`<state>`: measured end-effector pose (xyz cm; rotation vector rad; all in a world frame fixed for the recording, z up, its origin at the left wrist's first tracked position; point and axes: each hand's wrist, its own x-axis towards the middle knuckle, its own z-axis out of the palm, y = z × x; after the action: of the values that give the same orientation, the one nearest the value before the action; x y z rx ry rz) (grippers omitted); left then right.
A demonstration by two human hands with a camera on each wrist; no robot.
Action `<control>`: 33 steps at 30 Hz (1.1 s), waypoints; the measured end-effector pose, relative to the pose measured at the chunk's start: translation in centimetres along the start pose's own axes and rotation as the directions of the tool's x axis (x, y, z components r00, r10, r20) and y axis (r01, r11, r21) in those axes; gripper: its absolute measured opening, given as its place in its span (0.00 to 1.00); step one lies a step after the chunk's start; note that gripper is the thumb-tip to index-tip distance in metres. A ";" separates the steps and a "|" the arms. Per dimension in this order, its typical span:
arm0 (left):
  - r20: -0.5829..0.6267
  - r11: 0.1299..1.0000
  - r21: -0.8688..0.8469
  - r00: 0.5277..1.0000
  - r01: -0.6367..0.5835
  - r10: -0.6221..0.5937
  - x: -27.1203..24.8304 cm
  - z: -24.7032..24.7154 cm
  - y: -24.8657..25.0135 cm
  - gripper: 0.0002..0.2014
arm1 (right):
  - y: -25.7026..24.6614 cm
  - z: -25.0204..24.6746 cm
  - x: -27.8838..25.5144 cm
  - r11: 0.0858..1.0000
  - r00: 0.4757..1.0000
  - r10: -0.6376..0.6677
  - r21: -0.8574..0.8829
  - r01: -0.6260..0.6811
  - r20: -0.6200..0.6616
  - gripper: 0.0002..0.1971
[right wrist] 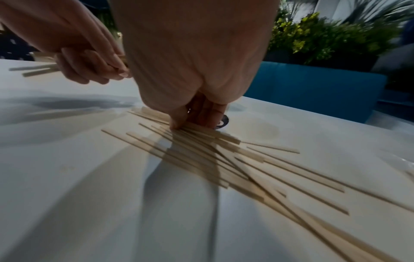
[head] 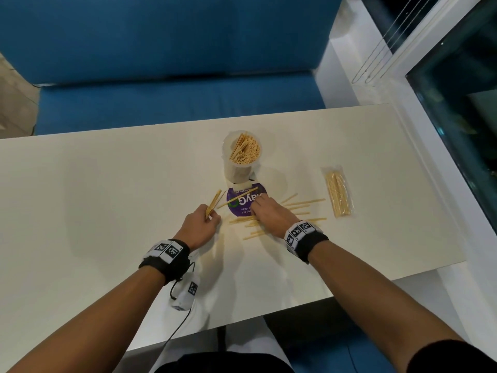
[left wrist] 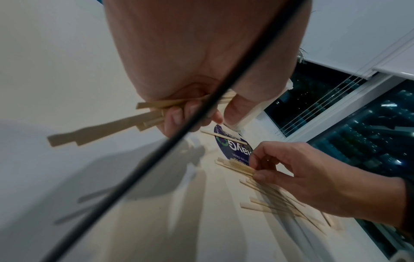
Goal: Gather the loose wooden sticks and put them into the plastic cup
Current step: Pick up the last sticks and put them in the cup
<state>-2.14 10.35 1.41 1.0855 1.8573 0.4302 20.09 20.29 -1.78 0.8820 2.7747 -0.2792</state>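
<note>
Right now the right hand [head: 269, 212] is the one on the work; its fingers [right wrist: 179, 122] are bent down onto the near end of the loose sticks [head: 304, 204], pinching a few together against the tabletop [head: 107, 184]; the rest of that scatter fans away to the right of the hand, long axes running roughly left to right, some crossing one another. The left hand [head: 200, 224] is closed around a small bundle of sticks [head: 213, 203], held just off the surface and tilted up toward the cup [head: 242, 157]. That cup stands upright just beyond both hands, already crowded with sticks on end; I judge either hand could reach it, the left slightly readier since its bundle is already lifted. One more stick [head: 238, 197] lies slanted across a round purple lid [head: 246, 203] between hands and cup. The sticks are thin, flat, pale wood with square-cut ends; the cup is cloudy, see-through plastic. A sealed clear packet of sticks [head: 338, 194] lies well to the right.
</note>
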 end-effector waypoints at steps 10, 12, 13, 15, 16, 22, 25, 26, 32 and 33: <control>-0.022 0.979 -0.193 0.997 0.067 -0.073 -0.7 0.1 -0.4 0.15 | 0.2 -1.0 -0.6 0.986 0.999 0.036 0.165 -0.032 -0.018 0.17; -0.027 0.956 -0.288 0.997 0.059 -0.070 -0.9 0.1 -0.4 0.24 | 0.1 -1.9 -0.7 0.950 0.991 0.088 0.309 -0.052 -0.104 0.15; -0.040 0.945 -0.323 0.998 0.040 -0.055 -1.1 0.1 -0.2 0.28 | -0.3 -2.5 -0.7 0.915 0.981 0.138 0.397 -0.074 -0.134 0.14; -0.077 0.924 -0.381 0.997 -0.013 -0.018 -1.5 0.1 0.5 0.32 | -1.5 -4.1 -0.6 0.809 0.948 0.273 0.573 -0.133 -0.164 0.11; -0.085 0.910 -0.414 0.996 -0.034 -0.002 -1.6 0.1 0.8 0.33 | -2.4 -5.1 -0.4 0.729 0.923 0.346 0.667 -0.153 -0.168 0.09; -0.084 0.818 -0.565 0.993 -0.113 0.079 -1.8 0.2 3.5 0.33 | -9.0 -7.7 2.5 0.298 0.827 0.562 0.935 -0.191 -0.010 0.09; -0.123 0.787 -0.614 0.992 -0.053 -0.029 -1.9 0.3 3.8 0.19 | -11.6 -7.2 3.7 0.267 0.770 0.638 0.934 -0.239 0.015 0.08; -0.130 0.769 -0.639 0.988 -0.023 -0.078 -1.8 0.4 3.4 0.17 | -12.3 -7.1 3.8 0.264 0.747 0.665 0.934 -0.240 0.004 0.07; -0.181 0.753 -0.657 0.976 -0.026 -0.125 -2.1 -0.4 2.3 0.14 | -14.0 -6.9 3.5 0.445 0.750 0.641 0.875 -0.190 -0.163 0.06; -0.198 0.750 -0.661 0.973 -0.043 -0.119 -2.3 -0.6 2.4 0.14 | -13.9 -7.0 3.4 0.476 0.755 0.628 0.861 -0.181 -0.189 0.08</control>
<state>-1.00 9.90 4.56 0.5136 1.6929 1.1362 8.20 12.65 5.61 2.0862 2.5998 -1.5161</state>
